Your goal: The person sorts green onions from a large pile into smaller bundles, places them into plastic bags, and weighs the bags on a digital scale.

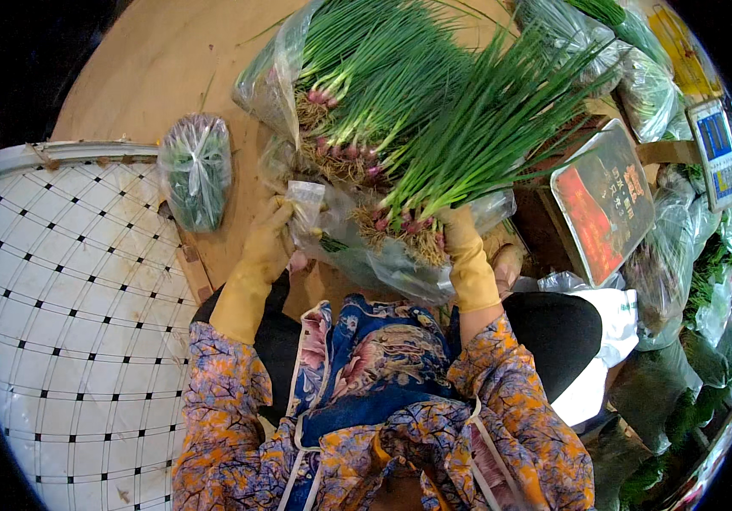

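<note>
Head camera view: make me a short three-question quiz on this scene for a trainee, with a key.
1. Which hand grips the nearest spring onion bunch?
2. True or false: the small wrapped bundle of greens lies to the right of the spring onion bunch.
3. Fill in: the left hand wears a ____ glove.

Key: 1. The right hand. 2. False. 3. Yellow.
</note>
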Demonstrator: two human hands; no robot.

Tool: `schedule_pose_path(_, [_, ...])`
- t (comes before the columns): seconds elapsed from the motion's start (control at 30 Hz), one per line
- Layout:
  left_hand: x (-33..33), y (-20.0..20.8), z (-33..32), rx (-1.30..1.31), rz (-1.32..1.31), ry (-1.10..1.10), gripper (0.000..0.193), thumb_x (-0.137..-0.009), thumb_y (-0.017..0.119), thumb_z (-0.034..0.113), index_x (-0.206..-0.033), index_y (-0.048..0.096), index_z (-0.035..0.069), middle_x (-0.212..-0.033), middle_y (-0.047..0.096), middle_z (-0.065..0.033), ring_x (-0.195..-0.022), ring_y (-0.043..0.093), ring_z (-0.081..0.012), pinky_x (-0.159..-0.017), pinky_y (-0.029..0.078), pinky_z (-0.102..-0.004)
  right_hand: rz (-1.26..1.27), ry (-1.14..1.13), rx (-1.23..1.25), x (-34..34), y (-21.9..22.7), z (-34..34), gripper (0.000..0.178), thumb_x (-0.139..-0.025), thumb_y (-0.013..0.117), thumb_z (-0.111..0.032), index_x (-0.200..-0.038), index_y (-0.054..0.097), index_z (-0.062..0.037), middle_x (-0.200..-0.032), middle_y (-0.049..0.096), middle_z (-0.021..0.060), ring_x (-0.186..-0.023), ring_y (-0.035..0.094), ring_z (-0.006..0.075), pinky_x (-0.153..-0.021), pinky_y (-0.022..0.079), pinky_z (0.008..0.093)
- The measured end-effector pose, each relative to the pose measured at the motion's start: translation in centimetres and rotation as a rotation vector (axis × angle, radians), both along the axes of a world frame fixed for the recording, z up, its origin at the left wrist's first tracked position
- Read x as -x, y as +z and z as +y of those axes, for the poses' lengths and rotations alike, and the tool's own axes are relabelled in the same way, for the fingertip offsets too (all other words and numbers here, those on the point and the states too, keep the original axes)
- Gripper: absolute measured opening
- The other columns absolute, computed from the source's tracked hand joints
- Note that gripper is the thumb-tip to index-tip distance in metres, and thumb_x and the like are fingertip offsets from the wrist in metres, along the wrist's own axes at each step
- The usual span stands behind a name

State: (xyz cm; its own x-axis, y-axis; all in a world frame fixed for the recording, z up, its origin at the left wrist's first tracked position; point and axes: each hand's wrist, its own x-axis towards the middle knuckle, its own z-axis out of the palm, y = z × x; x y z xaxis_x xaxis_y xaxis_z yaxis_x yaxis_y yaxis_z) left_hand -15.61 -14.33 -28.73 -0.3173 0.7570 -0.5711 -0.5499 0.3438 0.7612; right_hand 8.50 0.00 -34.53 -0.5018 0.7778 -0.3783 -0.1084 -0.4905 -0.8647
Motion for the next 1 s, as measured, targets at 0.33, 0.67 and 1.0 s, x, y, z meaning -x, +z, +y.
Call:
schedule_pose_path(0.33, [1.7, 1.6, -0.4, -0.188, -0.321, 0.209, 0.022, -0.086, 0.043, 0.019, -0.100, 0.049, 0.004, -0.082, 0.050, -0.0053, -0.072, 0.048, -0.0164, -0.066, 0.042, -0.0298, -0.329, 0.526, -0.754, 7.3, -4.9, -8.7, 0.050, -0.060, 0.068, -0.019, -0.105, 0.050, -0.0049, -0.091, 0.058, 0.0176, -0.088, 0.054, 0.0325, -0.078, 0.043, 0.0369])
schedule_pose_path(0.67, [5.0, 2.8, -1.8, -0.177, -0.280, 0.481, 0.015, -0.082, 0.046, 0.015, -0.093, 0.051, 0.005, -0.072, 0.049, -0.0010, -0.055, 0.043, -0.0088, -0.056, 0.039, -0.0244, -1.067, 1.199, -0.849, 1.6, -15.6, -10.7, 0.028, -0.070, 0.059, -0.025, -0.090, 0.056, -0.0059, -0.075, 0.061, 0.0152, -0.069, 0.060, 0.0275, -0.063, 0.046, 0.0372])
schedule_pose_path(1.0, [7.6, 4.2, -6.6, 0.477, 1.178, -0.802, 0.041, -0.070, 0.062, 0.016, -0.106, 0.051, -0.001, -0.108, 0.049, -0.0108, -0.083, 0.048, -0.0190, -0.084, 0.037, -0.0302, -1.290, 1.236, -0.533, -3.9, -17.4, -8.9, 0.025, -0.072, 0.058, -0.024, -0.088, 0.059, -0.0051, -0.076, 0.062, 0.0121, -0.064, 0.059, 0.0219, -0.059, 0.046, 0.0328])
